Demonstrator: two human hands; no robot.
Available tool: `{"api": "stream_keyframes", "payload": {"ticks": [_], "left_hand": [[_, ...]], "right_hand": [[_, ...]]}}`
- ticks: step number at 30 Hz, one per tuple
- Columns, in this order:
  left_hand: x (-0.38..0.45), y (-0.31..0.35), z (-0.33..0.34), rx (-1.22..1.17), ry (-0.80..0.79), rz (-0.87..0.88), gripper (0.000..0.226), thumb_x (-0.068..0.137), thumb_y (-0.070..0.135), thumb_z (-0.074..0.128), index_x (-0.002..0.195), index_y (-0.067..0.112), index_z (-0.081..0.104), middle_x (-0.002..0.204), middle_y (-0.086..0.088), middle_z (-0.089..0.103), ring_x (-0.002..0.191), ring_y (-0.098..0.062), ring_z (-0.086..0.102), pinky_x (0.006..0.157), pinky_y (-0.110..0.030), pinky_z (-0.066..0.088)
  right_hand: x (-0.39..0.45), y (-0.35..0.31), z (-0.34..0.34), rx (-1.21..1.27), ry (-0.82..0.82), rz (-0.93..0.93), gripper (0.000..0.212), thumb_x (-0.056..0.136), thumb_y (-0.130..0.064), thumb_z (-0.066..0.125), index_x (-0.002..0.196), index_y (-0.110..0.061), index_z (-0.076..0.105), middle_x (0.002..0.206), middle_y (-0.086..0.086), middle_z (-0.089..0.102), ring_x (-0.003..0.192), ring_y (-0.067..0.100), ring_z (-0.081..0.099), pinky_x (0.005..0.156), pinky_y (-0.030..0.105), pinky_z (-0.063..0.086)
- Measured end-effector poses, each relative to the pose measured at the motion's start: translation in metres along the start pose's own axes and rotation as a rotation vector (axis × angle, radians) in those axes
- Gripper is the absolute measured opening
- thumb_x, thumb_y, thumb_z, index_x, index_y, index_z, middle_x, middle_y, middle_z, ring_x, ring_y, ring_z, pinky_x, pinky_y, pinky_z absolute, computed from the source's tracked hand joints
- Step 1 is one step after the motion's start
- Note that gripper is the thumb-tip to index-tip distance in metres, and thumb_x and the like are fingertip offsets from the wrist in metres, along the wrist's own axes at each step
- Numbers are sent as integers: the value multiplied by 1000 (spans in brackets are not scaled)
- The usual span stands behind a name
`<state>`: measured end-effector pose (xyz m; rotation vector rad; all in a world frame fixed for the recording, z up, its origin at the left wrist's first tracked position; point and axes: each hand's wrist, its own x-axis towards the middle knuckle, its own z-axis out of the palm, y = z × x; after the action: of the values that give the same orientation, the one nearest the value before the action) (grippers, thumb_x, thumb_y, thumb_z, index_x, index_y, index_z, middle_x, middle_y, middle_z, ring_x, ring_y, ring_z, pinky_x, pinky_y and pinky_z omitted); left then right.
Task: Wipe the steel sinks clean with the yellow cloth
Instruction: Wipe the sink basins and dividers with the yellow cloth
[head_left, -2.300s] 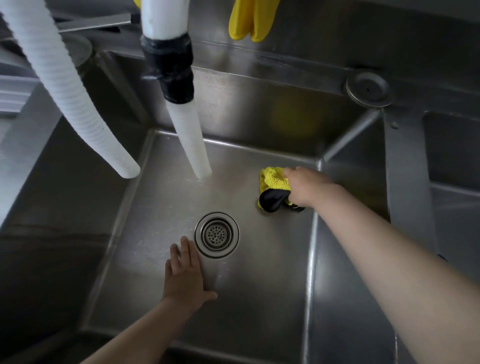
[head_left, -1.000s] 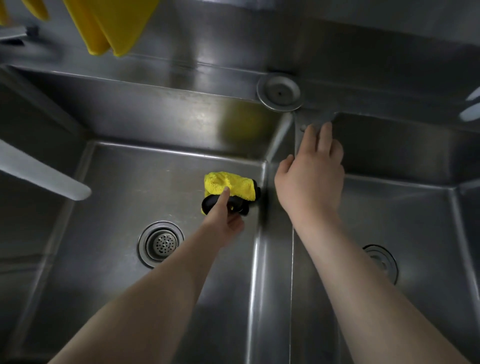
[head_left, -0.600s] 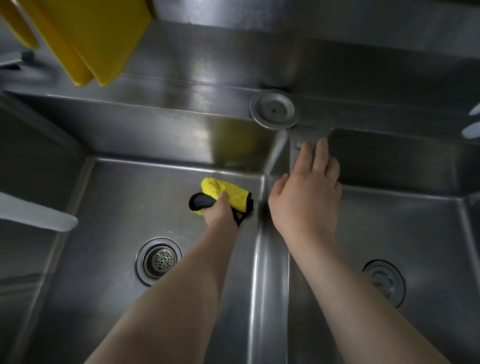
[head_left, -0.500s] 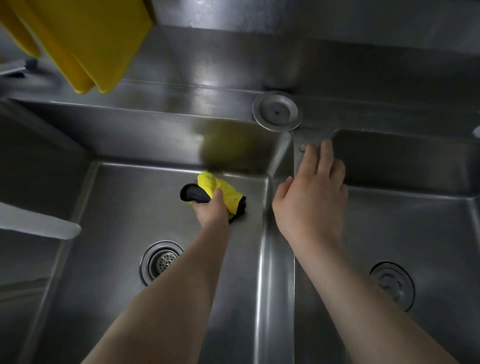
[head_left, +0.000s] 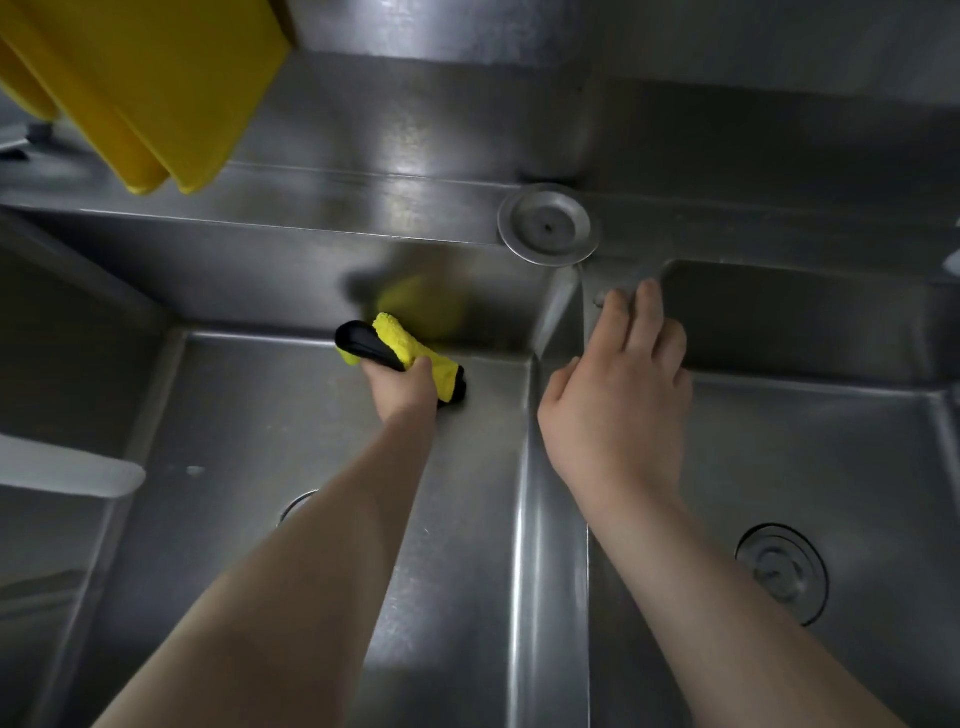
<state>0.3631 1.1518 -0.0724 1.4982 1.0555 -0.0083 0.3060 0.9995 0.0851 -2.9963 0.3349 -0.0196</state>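
A person's left hand (head_left: 402, 389) grips the bunched yellow cloth (head_left: 415, 353), which has a black edge, and presses it onto the floor of the left sink (head_left: 249, 415) at the seam with the back wall, apparently to scrub that far corner area. The right hand (head_left: 618, 400) lies with fingers extended, holding nothing, on the steel divider (head_left: 553, 571) between the left sink and the right sink (head_left: 831, 457), seemingly as a brace for the long reach. Yellow gloves (head_left: 156, 88) hang above the back ledge, near a round steel cap (head_left: 545, 226).
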Motion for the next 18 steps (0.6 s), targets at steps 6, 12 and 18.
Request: {"api": "stream_keyframes", "payload": {"ticks": [6, 12, 18], "left_hand": [[-19, -8, 16, 71, -87, 42, 71, 86, 12, 60, 150, 24, 31, 129, -5, 58, 119, -28, 56, 100, -34, 43], [-39, -16, 38, 148, -227, 60, 72, 86, 16, 60, 151, 25, 30, 119, -1, 61, 103, -22, 59, 95, -35, 48], [-51, -16, 49, 254, -330, 79, 65, 86, 48, 63, 142, 34, 32, 102, 5, 69, 94, -19, 67, 85, -35, 52]], "right_hand": [[1, 0, 0, -18, -2, 1, 65, 88, -23, 48, 148, -6, 30, 159, 15, 21, 136, 40, 31, 96, 49, 41], [1, 0, 2, -6, 4, 6, 66, 88, -23, 50, 148, -7, 29, 159, 15, 21, 137, 40, 31, 98, 49, 41], [1, -1, 3, 14, 20, 16, 67, 83, -21, 52, 146, -6, 34, 158, 15, 25, 135, 41, 34, 94, 48, 42]]}}
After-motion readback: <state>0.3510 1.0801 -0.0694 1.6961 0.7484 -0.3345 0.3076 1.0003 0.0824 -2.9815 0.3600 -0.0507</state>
